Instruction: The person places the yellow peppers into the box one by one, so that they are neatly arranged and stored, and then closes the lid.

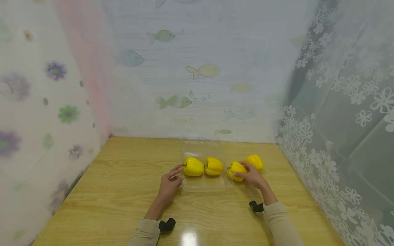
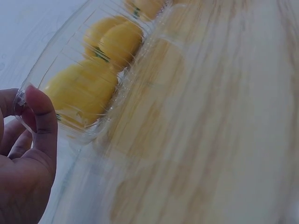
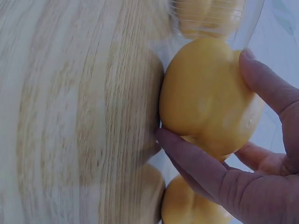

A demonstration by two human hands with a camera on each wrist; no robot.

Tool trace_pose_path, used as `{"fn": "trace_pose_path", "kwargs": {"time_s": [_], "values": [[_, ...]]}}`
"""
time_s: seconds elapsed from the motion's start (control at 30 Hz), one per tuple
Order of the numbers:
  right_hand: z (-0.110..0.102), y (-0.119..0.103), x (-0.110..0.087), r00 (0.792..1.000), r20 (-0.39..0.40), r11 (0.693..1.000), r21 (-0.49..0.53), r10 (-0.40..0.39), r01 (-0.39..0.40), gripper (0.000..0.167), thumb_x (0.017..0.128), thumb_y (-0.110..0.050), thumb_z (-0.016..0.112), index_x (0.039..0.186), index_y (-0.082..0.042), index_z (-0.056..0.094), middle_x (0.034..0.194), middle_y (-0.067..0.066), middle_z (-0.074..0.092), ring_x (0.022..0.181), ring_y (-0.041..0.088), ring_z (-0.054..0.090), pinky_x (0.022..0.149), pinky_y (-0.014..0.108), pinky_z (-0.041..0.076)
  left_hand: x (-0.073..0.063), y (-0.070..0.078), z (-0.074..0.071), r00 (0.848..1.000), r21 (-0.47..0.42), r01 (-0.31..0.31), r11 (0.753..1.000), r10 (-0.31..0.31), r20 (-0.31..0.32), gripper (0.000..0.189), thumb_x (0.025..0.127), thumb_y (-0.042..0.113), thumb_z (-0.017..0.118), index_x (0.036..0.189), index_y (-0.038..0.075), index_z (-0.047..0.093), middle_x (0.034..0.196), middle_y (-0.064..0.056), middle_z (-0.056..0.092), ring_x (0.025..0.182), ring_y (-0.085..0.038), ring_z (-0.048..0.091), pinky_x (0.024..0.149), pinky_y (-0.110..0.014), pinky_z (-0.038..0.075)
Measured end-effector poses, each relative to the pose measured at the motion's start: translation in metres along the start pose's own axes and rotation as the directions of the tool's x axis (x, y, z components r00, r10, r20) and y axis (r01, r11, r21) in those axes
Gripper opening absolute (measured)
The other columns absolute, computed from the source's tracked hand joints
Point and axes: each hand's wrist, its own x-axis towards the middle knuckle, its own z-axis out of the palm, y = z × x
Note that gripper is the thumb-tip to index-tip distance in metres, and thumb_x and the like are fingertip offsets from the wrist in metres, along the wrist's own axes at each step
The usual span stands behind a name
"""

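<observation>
My left hand (image 1: 168, 182) pinches the left rim of a clear plastic container (image 1: 203, 183) between thumb and finger, as the left wrist view shows. Two yellow bell peppers lie side by side inside it: the left one (image 1: 194, 167) and the right one (image 1: 214, 166), stems toward the left. Just right of the container, my right hand (image 1: 253, 177) holds a third yellow bell pepper (image 3: 205, 93) with the thumb on one side and fingers on the other. Another yellow bell pepper (image 1: 255, 162) sits on the table behind the right hand, partly hidden by it.
A wooden table (image 1: 123, 191) carries everything. The container's clear lid (image 1: 201, 147) lies open toward the back wall. Printed sheets stand at the back (image 1: 203, 41), left (image 1: 55, 112) and right (image 1: 347, 112) of the table. Black mounts (image 1: 167, 224) sit at both wrists.
</observation>
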Motion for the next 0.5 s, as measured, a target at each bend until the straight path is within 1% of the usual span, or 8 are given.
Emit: {"fn": "trace_pose_path", "kwargs": {"time_s": [0.07,0.17,0.3,0.43,0.5], "values": [[-0.0006,-0.001,-0.0007,1.0,0.005,1.0,-0.006,-0.007,0.007,0.076,0.096,-0.027,0.074,0.154,0.002,0.036,0.16,0.033,0.027,0.146,0.055,0.023,0.114,0.064,0.033,0.0001,0.0001,0.0004,1.0,-0.003,0.0,1.0,0.0,-0.002,0.037,0.096,-0.006,0.065,0.133,-0.008,0.063,0.156,-0.013,0.046,0.073,-0.007,0.056,0.06,-0.019,0.051],[-0.002,-0.0022,-0.0015,1.0,0.015,1.0,-0.009,-0.027,0.028,0.073,0.096,-0.024,0.073,0.154,0.002,0.037,0.158,0.033,0.031,0.144,0.054,0.028,0.112,0.064,0.035,-0.0001,0.0009,0.0011,1.0,-0.001,-0.005,1.0,0.005,-0.003,0.037,0.095,-0.006,0.065,0.132,-0.008,0.063,0.156,-0.013,0.046,0.071,-0.007,0.056,0.06,-0.018,0.05],[-0.0036,-0.0037,-0.0026,0.998,0.036,0.999,-0.003,-0.044,0.044,0.072,0.096,-0.021,0.073,0.154,0.003,0.037,0.156,0.034,0.033,0.139,0.053,0.036,0.107,0.06,0.043,0.0001,0.0015,0.0013,1.0,0.002,-0.009,1.0,0.009,-0.002,0.037,0.095,-0.005,0.065,0.132,-0.009,0.063,0.156,-0.012,0.047,0.07,-0.007,0.055,0.059,-0.018,0.05],[-0.0036,-0.0042,-0.004,0.998,0.06,1.0,0.025,-0.02,0.018,0.074,0.097,-0.021,0.072,0.156,0.001,0.033,0.157,0.035,0.029,0.137,0.052,0.038,0.095,0.052,0.053,-0.0002,0.001,0.0004,1.0,0.01,-0.013,1.0,0.013,0.002,0.037,0.096,-0.005,0.066,0.132,-0.008,0.063,0.156,-0.013,0.046,0.074,-0.007,0.055,0.06,-0.019,0.05],[-0.0031,-0.0038,-0.0043,0.998,0.068,0.999,0.046,-0.006,0.003,0.074,0.097,-0.022,0.071,0.157,0.0,0.032,0.158,0.035,0.027,0.136,0.052,0.04,0.089,0.049,0.057,-0.0005,0.0006,-0.0002,1.0,0.017,-0.013,1.0,0.013,0.001,0.037,0.096,-0.004,0.066,0.132,-0.008,0.063,0.156,-0.013,0.047,0.076,-0.008,0.055,0.061,-0.018,0.05]]}}
